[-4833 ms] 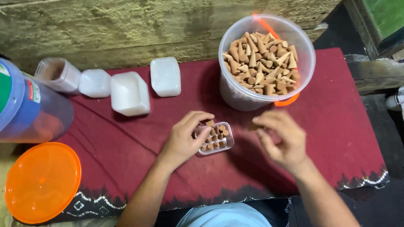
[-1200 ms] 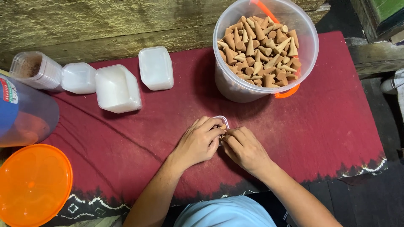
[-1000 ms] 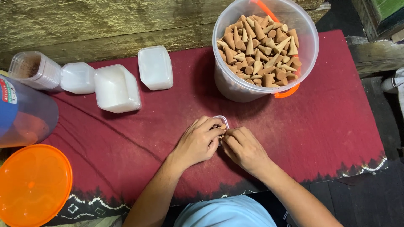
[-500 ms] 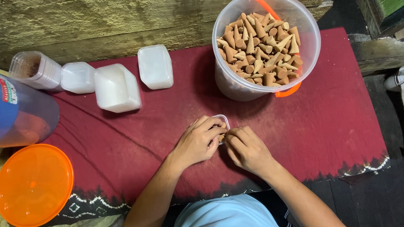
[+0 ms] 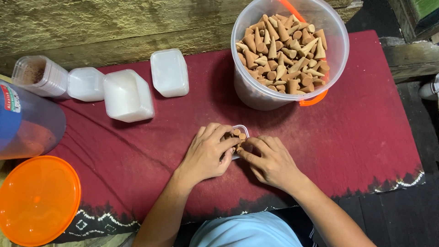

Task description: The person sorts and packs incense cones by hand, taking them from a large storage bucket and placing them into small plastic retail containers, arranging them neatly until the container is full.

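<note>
Hands both busy packing: left hand (image 5: 208,153) curls round the small box (image 5: 241,135) while right hand (image 5: 270,158) pinches a cone into it, so more cones from the bucket (image 5: 336,55) above probably come next.

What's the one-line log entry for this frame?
left hand: holds small clear box | right hand: fingers at box's cones | cone bucket: behind, full | surface: red cloth

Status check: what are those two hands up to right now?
Left hand and right hand both cupping small clear tray of brown cones. Nothing in the way.
</note>
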